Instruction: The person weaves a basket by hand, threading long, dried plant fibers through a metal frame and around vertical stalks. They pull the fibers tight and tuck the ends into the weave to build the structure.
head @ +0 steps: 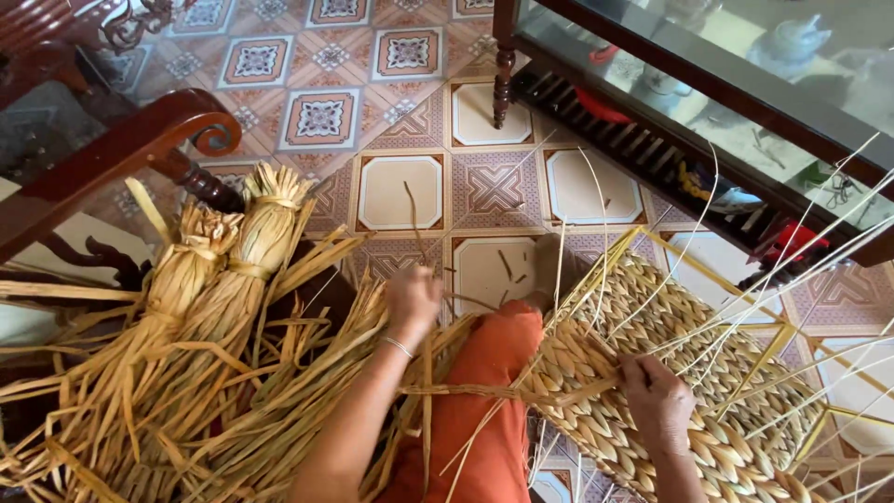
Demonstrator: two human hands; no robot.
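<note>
While the head camera looks straight down, I note the left hand (411, 298) curled closed around dried straw strands (421, 373), its grip near the centre of the view, a thin bangle (399, 346) on the wrist. One strand (484, 393) runs rightward from under that forearm across the orange-clad leg (480, 410) to the right hand (656, 401). Right hand lies on the woven straw panel (670, 373), fingers pinched together on the strand's end where it enters the weave. Panel is braided in a herringbone pattern over a yellow wire frame (782, 335), and it sits at near right, leaning against the leg. Thin pale stakes (801, 270) fan out from the weave toward far right. At near left lies a heap of loose straw, with two tied bundles (233, 270) standing on it, touching each other. A carved wooden chair arm (140, 140) sits far left; a glass-topped table (708, 84) far right. Floor is patterned tile (400, 191).
</note>
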